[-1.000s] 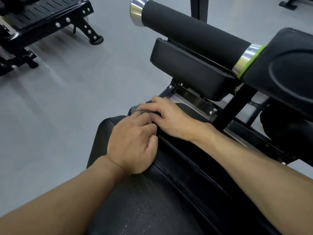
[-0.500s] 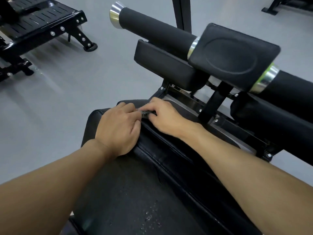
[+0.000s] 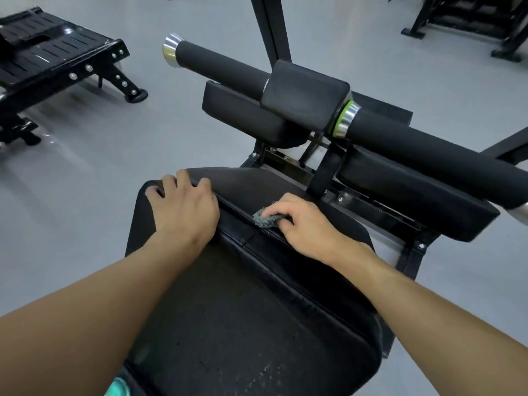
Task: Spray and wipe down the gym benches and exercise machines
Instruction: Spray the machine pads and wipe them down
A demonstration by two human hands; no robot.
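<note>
Grey gym floor (image 3: 71, 167) surrounds a black seat pad (image 3: 257, 324), whose far edge the left hand (image 3: 185, 207) grips, likely steadying it, while the right hand (image 3: 303, 224) pinches a small grey cloth (image 3: 264, 220) into the centre seam (image 3: 300, 284) (where grime would collect).

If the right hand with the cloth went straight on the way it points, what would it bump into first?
Probably the left hand, which grips the seat pad just across the seam. The right hand and its cloth point that way, with only bare pad between.
</note>
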